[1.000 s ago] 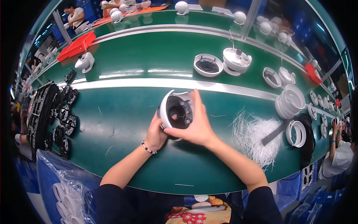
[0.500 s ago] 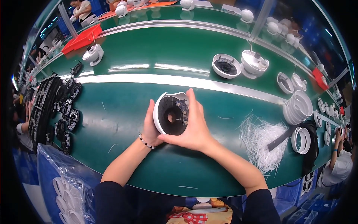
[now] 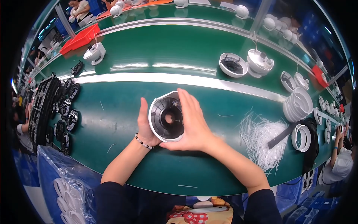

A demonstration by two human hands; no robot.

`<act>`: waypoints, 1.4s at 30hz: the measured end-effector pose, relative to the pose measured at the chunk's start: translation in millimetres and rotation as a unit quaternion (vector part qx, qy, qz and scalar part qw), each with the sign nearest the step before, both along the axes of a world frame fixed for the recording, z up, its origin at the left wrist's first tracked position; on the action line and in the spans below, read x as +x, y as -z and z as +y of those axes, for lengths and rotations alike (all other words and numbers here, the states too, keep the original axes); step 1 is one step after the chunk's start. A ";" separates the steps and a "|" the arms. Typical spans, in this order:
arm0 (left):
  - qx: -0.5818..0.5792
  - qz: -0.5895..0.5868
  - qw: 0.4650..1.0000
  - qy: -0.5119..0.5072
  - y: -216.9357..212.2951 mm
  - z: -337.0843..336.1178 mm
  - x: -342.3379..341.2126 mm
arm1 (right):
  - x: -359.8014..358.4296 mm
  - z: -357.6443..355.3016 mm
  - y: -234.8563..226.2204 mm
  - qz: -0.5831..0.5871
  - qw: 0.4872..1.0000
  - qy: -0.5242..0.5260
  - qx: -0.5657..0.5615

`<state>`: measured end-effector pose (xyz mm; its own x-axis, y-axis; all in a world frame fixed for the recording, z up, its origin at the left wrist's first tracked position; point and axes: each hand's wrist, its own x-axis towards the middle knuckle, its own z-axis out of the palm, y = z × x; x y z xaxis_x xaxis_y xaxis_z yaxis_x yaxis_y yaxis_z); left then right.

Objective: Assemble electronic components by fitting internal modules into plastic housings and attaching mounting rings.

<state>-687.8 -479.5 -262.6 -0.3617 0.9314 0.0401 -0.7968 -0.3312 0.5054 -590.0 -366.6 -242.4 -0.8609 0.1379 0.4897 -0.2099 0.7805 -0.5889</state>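
Between my hands, above the green bench, is a white round plastic housing (image 3: 152,123) with a black ring-shaped insert (image 3: 164,120) inside it. Skin shows through the hole in the insert's middle. My right hand (image 3: 192,123) wraps the housing's right side, thumb along the lower rim and fingers over the upper edge. The left side rests against my left hand (image 3: 144,125), whose thumb stands up away from the rim; its other fingers are mostly hidden behind the housing. Part of a small circuit board (image 3: 176,104) shows inside, near my right fingers.
Black round parts (image 3: 67,108) crowd the left, by a black stack. White strips (image 3: 263,140) lie in a heap at right, near stacked white rings (image 3: 298,106). Open white housings (image 3: 233,65) stand on the far belt. A plastic-lined bin (image 3: 71,190) holds white rings at lower left.
The housing has turned in my hands and shifted slightly left, so less of the circuit board shows. My left thumb has come away from the rim. Housings on the far belt have shifted right.
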 end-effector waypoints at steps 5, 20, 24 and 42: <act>0.022 0.004 0.999 -0.026 0.5 7.4 -5.7 | -1.6 -13.5 1.0 0.068 0.993 0.086 0.034; -0.193 0.068 0.945 -0.257 55.3 145.9 -227.0 | 226.0 148.9 -60.7 -0.075 0.772 0.565 0.283; -0.242 0.163 0.927 -0.235 59.9 151.4 -258.2 | 305.7 196.4 -44.2 -0.160 0.694 0.633 0.303; -0.547 0.504 0.269 -0.612 25.7 -264.6 -350.0 | 408.5 354.1 10.2 -0.372 0.689 0.585 0.211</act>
